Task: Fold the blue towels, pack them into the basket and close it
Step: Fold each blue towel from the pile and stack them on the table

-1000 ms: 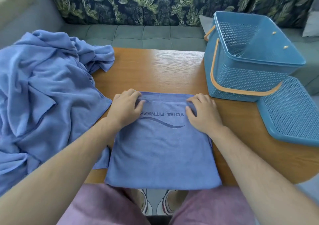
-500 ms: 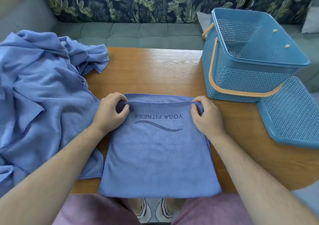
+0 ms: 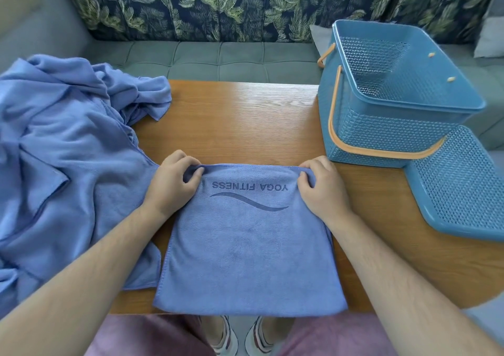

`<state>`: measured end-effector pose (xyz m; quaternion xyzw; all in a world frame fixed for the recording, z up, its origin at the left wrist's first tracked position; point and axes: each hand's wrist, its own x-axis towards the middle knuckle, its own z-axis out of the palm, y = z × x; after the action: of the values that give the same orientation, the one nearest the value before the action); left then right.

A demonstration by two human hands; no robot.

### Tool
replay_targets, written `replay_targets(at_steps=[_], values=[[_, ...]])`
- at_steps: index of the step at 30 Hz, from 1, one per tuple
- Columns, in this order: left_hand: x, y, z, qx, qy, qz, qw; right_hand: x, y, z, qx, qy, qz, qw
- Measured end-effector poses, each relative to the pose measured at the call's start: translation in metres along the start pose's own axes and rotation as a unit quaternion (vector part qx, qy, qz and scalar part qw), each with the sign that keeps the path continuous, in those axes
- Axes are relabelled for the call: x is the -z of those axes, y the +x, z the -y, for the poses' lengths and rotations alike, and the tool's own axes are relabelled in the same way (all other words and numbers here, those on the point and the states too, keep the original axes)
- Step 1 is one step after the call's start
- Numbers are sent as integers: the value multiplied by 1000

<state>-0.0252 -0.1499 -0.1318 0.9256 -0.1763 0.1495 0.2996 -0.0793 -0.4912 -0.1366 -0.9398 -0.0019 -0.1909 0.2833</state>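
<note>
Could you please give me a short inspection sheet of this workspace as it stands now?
Surface: wooden table, with bare wood showing between the things.
Job's things: folded towel lies flat at the near edge, its print reading upside down. An unfolded towel pile is heaped on the left. The basket stands open on the right, with no towel seen inside. Its lid lies beside it.
Clutter: nothing seen.
Grippers: left hand and right hand each grip a far corner of the folded towel.
Cables: nothing seen.
Surroundings: grey-green sofa with a leaf-print backrest behind the table.
</note>
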Motion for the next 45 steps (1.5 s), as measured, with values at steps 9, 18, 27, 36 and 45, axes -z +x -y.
replay_targets(at_steps=[9,18,27,36,45], values=[[7,1,-9,2,-11,4,1000,7,-5,7,10,25,-33,999],[75,23,-43,64,-90,10,994,70,13,43,49,79,-46,995],[189,60,-105,73,-125,-43,989,176,55,119,31,115,-111,987],[265,32,-128,31,-159,-51,985,255,19,158,22,197,-14,980],[275,33,-144,44,-192,-44,979,288,28,170,-14,150,45,988]])
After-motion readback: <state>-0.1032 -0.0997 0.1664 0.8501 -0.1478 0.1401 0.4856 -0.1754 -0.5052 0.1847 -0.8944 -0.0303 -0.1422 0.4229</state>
